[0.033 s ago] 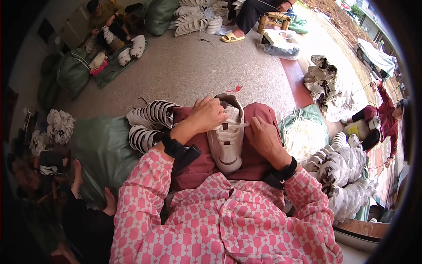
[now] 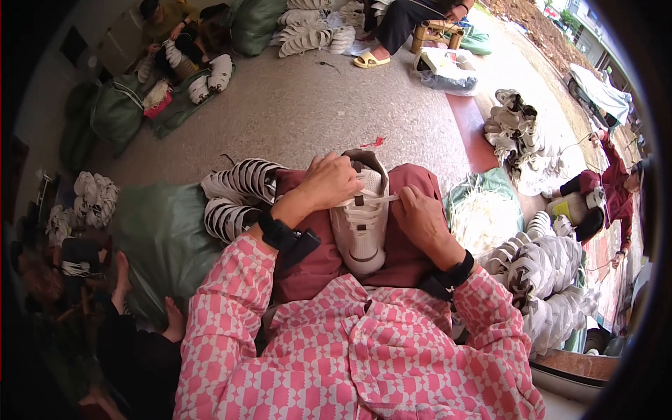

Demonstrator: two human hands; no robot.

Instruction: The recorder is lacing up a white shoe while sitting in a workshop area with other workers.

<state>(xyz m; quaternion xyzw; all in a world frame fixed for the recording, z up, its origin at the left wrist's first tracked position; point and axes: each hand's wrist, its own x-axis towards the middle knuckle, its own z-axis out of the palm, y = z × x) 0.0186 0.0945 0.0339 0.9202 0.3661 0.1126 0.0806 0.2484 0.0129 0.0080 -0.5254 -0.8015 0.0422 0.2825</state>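
Head view: a pale shoe [image 2: 360,241] stands between the person's thighs, its toe toward the body and its dark-lined opening away. The right hand [image 2: 420,218] has thumb and fingers closed on a white lace [image 2: 381,200], which runs taut-looking across the shoe's front. The left hand [image 2: 332,180] lies at the shoe's left side near the opening, fingers bent and tips at the lacing; whether they pinch a strand I cannot tell. Beside the left thigh sits a row of nested shoe parts [image 2: 234,192], next to a green sack [image 2: 164,231]. Near the right knee, a heap of loose white laces [image 2: 483,211] lies on green sacking [image 2: 505,183], with stacked grey-white shoe parts [image 2: 544,266] just beside it. Farther off, a co-worker's foot wears a yellow slipper [image 2: 371,61] on the speckled floor [image 2: 301,105].
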